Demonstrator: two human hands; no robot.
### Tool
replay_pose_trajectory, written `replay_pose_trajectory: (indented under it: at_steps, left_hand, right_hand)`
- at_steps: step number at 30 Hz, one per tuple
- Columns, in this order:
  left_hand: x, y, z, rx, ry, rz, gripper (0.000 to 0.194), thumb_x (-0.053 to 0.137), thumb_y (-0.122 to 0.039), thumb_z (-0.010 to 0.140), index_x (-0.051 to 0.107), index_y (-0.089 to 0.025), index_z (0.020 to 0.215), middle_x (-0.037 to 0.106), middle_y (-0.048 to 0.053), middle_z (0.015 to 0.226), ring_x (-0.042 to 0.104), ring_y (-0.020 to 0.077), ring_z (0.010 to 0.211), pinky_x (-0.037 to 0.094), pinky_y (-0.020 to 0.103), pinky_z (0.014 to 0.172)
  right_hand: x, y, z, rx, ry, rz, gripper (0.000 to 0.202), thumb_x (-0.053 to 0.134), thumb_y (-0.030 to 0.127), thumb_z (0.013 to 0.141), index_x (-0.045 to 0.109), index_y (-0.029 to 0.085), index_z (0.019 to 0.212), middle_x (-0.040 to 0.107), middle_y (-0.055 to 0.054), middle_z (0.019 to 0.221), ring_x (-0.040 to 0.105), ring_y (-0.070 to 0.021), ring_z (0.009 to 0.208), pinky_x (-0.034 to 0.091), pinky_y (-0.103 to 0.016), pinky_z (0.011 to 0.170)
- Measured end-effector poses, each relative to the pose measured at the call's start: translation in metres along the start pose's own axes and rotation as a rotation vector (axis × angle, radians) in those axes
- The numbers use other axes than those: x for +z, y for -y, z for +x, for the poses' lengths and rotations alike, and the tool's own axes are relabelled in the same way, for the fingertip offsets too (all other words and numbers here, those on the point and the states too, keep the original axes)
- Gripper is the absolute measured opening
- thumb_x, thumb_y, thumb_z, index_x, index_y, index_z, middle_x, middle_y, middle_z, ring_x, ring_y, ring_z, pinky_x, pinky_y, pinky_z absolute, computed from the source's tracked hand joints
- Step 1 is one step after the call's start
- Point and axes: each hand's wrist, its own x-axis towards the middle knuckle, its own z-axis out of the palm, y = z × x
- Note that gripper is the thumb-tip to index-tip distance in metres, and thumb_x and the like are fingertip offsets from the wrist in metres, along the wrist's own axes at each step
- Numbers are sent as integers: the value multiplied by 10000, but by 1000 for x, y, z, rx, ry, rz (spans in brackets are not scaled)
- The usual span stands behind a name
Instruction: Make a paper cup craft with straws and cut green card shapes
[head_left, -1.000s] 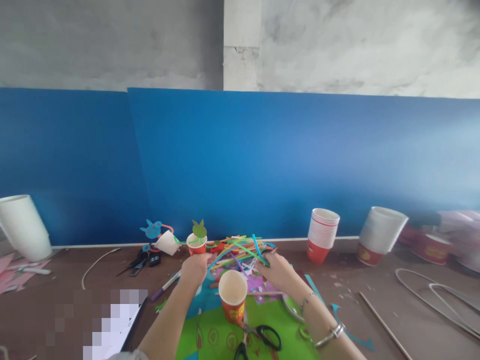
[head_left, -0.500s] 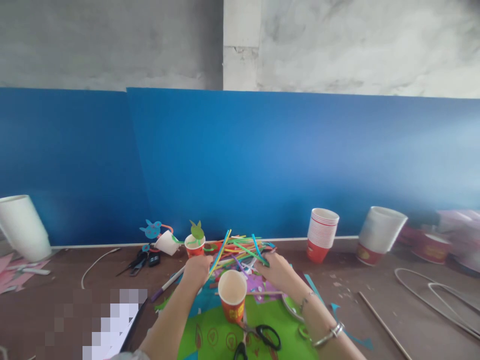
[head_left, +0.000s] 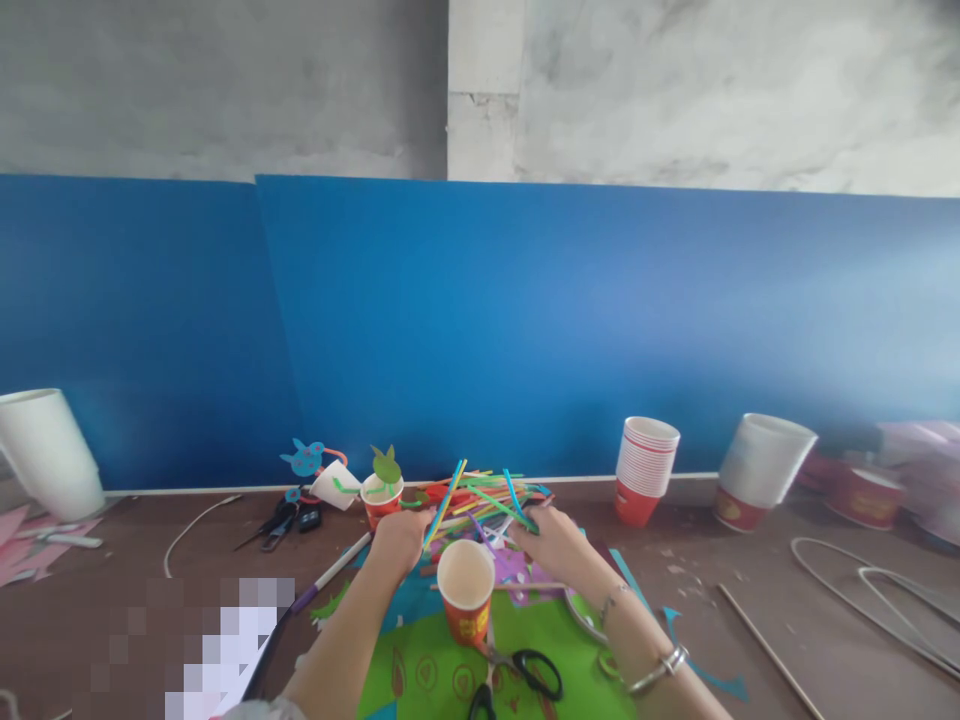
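My left hand [head_left: 400, 540] is closed on thin blue and yellow straws [head_left: 447, 503], which slant up to the right. Across the pile, my right hand [head_left: 549, 535] has its fingers closed around green and blue straws [head_left: 511, 495]. Between and behind both hands lies a heap of coloured straws [head_left: 480, 502]. An upright red paper cup [head_left: 466, 592] stands between my forearms, with black-handled scissors [head_left: 536, 672] in front of it on green paper [head_left: 431, 660]. Just behind my left hand is a cup with a green paper figure [head_left: 385, 466].
A tipped white cup [head_left: 336, 486] with a blue paper animal [head_left: 304, 458] lies at the back left. Stacked paper cups [head_left: 646, 470] and another stack [head_left: 763, 470] stand at the back right. A wooden stick [head_left: 769, 650] and a white cable [head_left: 862, 600] lie on the right.
The cup with the green figure has shifted slightly left behind my left hand. My left hand and its straws have moved a little to the right. My right hand stays in place.
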Motion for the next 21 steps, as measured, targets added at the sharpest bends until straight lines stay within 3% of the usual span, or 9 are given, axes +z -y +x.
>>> replay_pose_trajectory:
  at_steps: [6, 11, 16, 21]
  left_hand:
    - [-1, -2, 0, 32, 20, 38, 428, 362, -155, 885, 566, -268, 1244, 738, 110, 971, 684, 248, 919, 486, 320, 780]
    - [0, -5, 3, 37, 43, 69, 351, 366, -172, 890, 666, -225, 1066, 738, 130, 943, 685, 270, 915, 494, 344, 779]
    - [0, -7, 3, 26, 29, 90, 375, 361, -151, 888, 577, -213, 1188, 734, 134, 935, 689, 263, 900, 490, 336, 767]
    - [-2, -12, 1, 30, 9, 103, 349, 401, -135, 869, 539, -208, 1181, 729, 109, 873, 694, 252, 858, 493, 314, 729]
  right_hand:
    - [2, -1, 0, -5, -6, -2, 208, 485, 238, 836, 603, 167, 680, 685, -48, 637, 585, -143, 578, 338, -227, 534]
    - [6, -5, 3, -6, -19, -8, 202, 496, 257, 836, 593, 169, 683, 682, -57, 658, 583, -149, 588, 331, -230, 533]
    - [7, -5, 3, -8, -16, -8, 205, 493, 259, 835, 592, 168, 681, 684, -62, 661, 583, -158, 588, 326, -238, 530]
    - [5, -3, 2, -11, -5, -10, 205, 497, 234, 833, 575, 166, 657, 682, -62, 652, 587, -150, 582, 327, -231, 535]
